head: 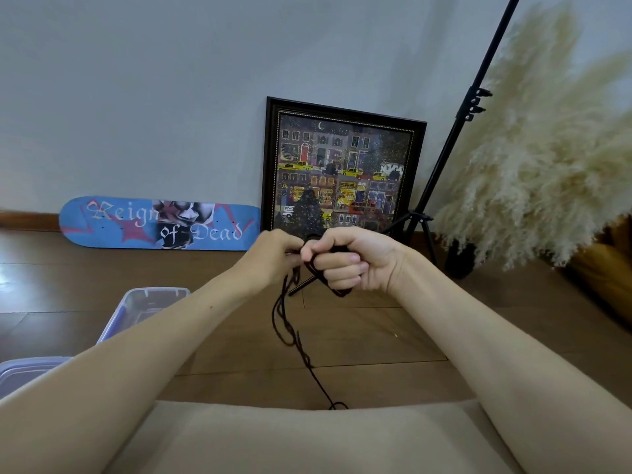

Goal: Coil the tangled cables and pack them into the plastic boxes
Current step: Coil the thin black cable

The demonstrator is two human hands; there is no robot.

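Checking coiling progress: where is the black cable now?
The black cable is centre of the head view, held by left hand and right hand, its tail hanging toward the lap.

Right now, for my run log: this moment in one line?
coiling | left hand: pinches thin black cable | right hand: grips its loops | clear plastic boxes: left

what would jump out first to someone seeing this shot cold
The two hands meeting mid-frame draw the eye first: the right hand curls round loops of a dark cable while the left hand pinches it, and the twisted rest trails down toward the viewer. Behind them a framed street-scene picture leans at the back, with a blue skateboard deck to its left and pale pampas grass filling the right edge.
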